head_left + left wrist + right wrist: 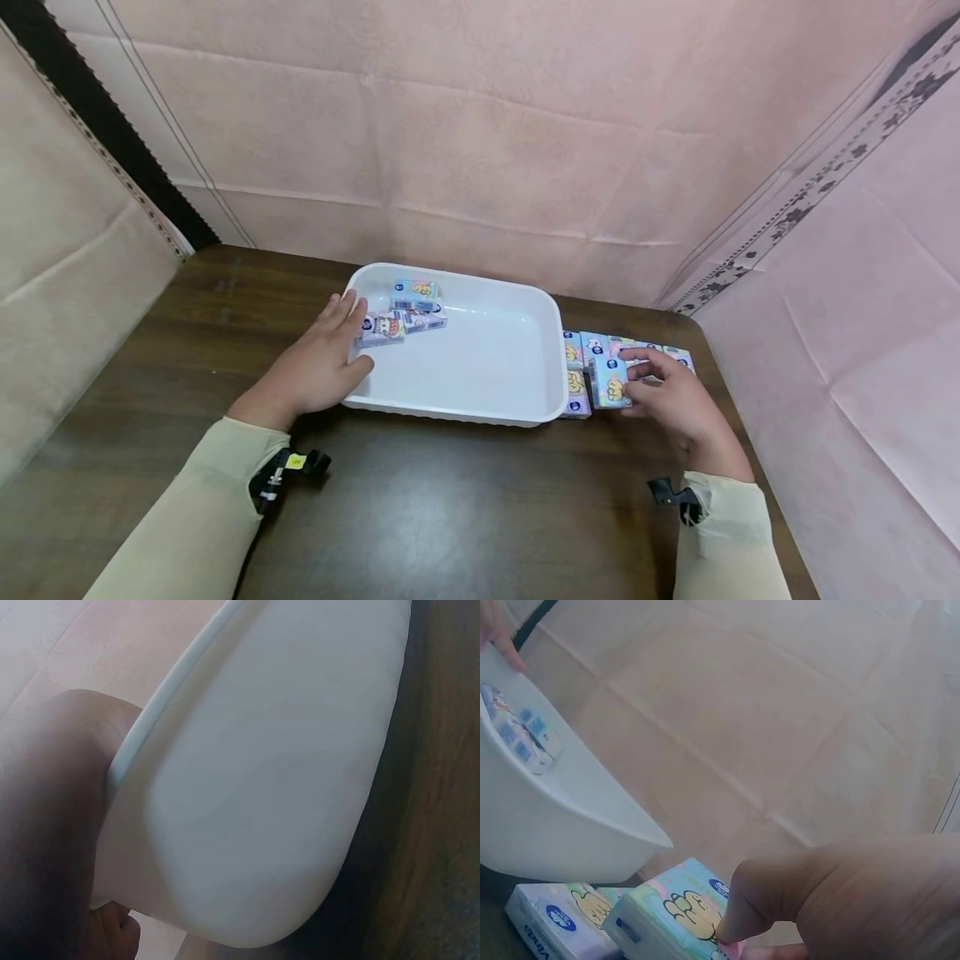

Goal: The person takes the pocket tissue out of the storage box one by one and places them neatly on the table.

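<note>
My right hand (671, 396) pinches a light-blue pocket tissue pack (611, 383) with a yellow cartoon figure on it. In the right wrist view the thumb presses on one end of this tissue pack (676, 915). Just right of the white tray (480, 367), several similar packs (595, 344) stand in rows, partly behind the right hand. My left hand (318, 358) rests over the tray's left rim with its fingers spread and the thumb inside. Beside its fingers, a few tissue packs (382, 327) lie at the tray's left end.
A dark wooden table (420, 508) carries everything. Pale pink cloth (480, 150) closes in the back and sides, close behind the tray. The right wrist view shows the tray's wall (570, 817) close to the packs.
</note>
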Demonstrator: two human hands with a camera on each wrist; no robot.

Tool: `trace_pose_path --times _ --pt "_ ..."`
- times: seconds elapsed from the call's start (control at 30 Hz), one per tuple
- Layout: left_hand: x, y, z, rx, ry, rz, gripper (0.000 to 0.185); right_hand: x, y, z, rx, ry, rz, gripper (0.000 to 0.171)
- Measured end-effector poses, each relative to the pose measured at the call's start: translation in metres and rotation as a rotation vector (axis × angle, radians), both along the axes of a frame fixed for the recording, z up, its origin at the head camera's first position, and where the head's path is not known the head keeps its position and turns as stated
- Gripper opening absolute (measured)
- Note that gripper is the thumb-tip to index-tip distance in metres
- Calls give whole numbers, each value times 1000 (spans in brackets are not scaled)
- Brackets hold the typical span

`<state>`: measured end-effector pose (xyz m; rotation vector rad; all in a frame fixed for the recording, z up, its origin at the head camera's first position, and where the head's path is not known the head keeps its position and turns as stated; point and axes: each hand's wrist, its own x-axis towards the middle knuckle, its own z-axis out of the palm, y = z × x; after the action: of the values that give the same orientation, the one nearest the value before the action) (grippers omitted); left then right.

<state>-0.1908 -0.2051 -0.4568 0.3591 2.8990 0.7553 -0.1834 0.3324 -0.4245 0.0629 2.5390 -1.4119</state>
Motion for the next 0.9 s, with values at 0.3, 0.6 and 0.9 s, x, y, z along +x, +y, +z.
trace_pose_path --times 0.3,0.6,0.9 --pt "1 1 0 -2 2 2 90 -2 7 -10 -12 -64 -31 57" --pt "0 1 2 -3 -5 4 90 -6 12 -22 -13 -112 -29 56" --pt "0 1 1 -1 1 5 90 -6 9 -33 -7 -127 -25 50"
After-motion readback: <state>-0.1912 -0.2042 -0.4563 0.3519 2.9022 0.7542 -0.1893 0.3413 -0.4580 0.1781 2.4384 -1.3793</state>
